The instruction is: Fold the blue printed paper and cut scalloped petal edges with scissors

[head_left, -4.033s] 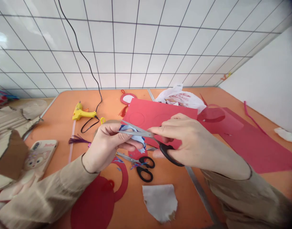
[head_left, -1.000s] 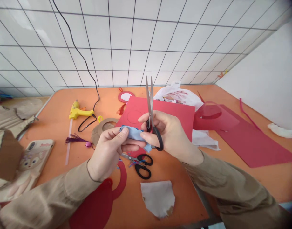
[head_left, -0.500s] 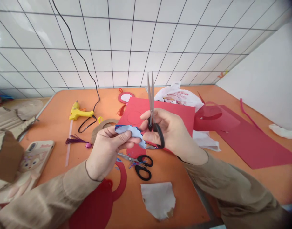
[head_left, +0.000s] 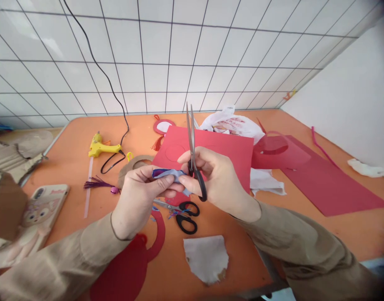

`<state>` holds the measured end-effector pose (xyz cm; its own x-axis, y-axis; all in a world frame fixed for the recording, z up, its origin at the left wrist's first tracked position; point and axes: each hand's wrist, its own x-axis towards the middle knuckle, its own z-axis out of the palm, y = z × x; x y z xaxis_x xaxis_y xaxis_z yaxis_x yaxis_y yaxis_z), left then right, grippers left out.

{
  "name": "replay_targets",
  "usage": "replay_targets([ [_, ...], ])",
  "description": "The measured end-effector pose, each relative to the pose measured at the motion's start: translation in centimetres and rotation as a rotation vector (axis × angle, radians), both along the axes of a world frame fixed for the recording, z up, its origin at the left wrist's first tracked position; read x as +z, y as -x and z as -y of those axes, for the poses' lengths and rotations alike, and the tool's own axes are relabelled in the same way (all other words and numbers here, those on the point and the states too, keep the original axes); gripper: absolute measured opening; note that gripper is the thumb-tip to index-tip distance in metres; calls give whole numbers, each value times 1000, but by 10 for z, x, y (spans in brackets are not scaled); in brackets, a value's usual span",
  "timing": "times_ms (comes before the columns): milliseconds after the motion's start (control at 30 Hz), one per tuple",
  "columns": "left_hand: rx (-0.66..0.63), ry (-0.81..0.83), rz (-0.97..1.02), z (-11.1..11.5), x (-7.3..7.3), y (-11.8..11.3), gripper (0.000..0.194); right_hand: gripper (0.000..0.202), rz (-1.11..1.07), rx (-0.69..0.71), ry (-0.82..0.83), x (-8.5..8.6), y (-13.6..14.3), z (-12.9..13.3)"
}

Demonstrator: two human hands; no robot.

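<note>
A small blue fabric piece [head_left: 170, 173] with a purple-blue edge is pinched between the thumb and fingers of my left hand [head_left: 137, 192]. My right hand [head_left: 221, 179] holds black-handled scissors [head_left: 192, 138] upright, blades pointing up, and its thumb and fingertips touch the right end of the fabric. A second pair of scissors [head_left: 186, 225] lies below on the orange table [head_left: 242, 259], with colourful thread bits on it. Behind my hands is a red sheet [head_left: 232, 150] with a drawn circle.
On the left are a yellow glue gun [head_left: 104, 146], a purple tassel [head_left: 99, 183], a phone [head_left: 44, 209] and torn cardboard [head_left: 6, 200]. A grey-white scrap [head_left: 207, 257] lies in front. A plastic bag [head_left: 235, 124] and more red sheet [head_left: 332, 188] are at the right.
My right hand and its scissors have moved left and slightly down, closer to my left hand. The fabric is now more folded, with the right thumb over its end.
</note>
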<state>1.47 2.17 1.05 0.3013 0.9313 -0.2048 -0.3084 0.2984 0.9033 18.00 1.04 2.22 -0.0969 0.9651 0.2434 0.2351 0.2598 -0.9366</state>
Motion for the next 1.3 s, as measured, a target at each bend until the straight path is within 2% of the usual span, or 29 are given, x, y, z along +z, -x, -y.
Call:
replay_targets([
  [700, -62, 64, 54, 0, 0, 0, 15, 23, -2, -13, 9, 2, 1, 1],
  [867, -58, 68, 46, -1, 0, 0, 14, 22, -10, 21, -6, -1, 0, 1],
  [1000, -30, 17, 20, -2, 2, 2, 12, 26, -14, 100, -9, -1, -4, -3],
  [1167, 14, -77, 35, -6, 8, 6, 7, 31, 175, 248, -101, 10, -18, -6],
  [1300, 42, -136, 19, -7, 12, 10, 7, 30, 364, 289, -136, 17, -27, -8],
])
